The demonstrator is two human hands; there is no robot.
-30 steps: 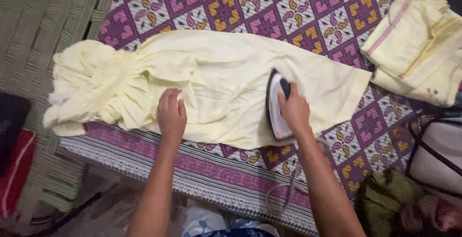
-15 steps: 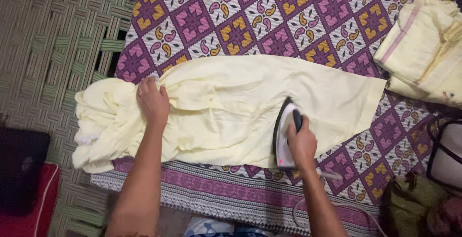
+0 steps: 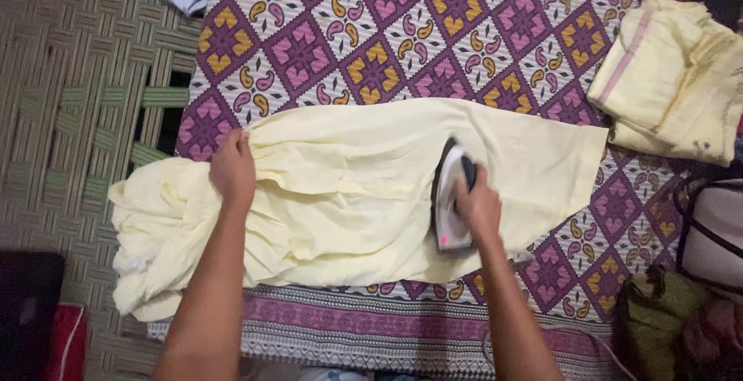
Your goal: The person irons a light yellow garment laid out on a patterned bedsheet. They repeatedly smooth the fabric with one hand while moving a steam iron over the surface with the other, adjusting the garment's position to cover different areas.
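Two bare hands work over a pale yellow garment spread lengthwise across a purple patterned cloth with yellow and white paisley squares, seen from a camera looking straight down. On the person's right, the right hand has its fingers wrapped tight around the dark handle of a white electric iron, which sits flat on the garment a little right of its middle, nose pointing away from the person and a small red light glowing near its heel. On the person's left, the left hand presses down on the fabric near the upper edge, where the smooth part gives way to a bunched, gathered end; the fingers lie close together and curl over the cloth, though whether they pinch a fold cannot be made out. The gathered end of the garment spills off the left edge of the patterned cloth onto a woven green mat. A grey cord trails from below the iron toward the near edge, crossing the striped border of the cloth. Well apart at upper right lies a folded stack of pale yellow clothing with a pink stripe. A crumpled olive-green cloth rests at lower right, beside a white bag with dark straps.
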